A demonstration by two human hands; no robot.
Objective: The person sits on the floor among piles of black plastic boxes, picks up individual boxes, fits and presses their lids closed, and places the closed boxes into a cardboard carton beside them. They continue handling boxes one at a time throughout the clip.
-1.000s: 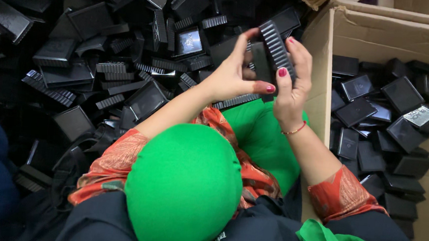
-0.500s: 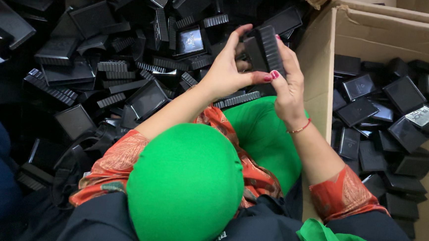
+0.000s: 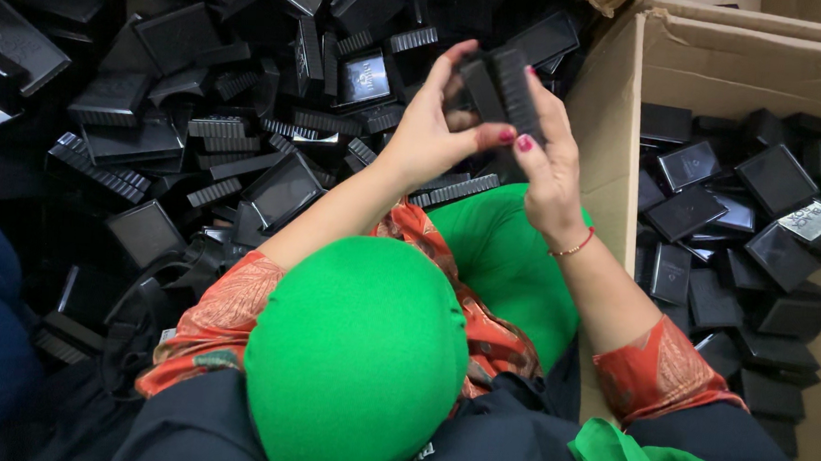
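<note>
— From the head camera, what are the hands doing?
— The left hand (image 3: 430, 137) and right hand (image 3: 547, 168) both grip one black ribbed part (image 3: 500, 86), raised above the heap of black parts (image 3: 198, 132).
— And beside them?
— A cardboard box (image 3: 616, 129) holding more black pieces.

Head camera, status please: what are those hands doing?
Left hand and right hand both grip one black ribbed part. Held above black parts pile. Cardboard box at right; nothing blocking.

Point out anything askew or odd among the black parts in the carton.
In the cardboard carton, one square part lies with a silvery, shiny face up while the black parts around it look dark. Nothing appears broken. Both hands, left hand and right hand, hold ribbed black pieces.
</note>
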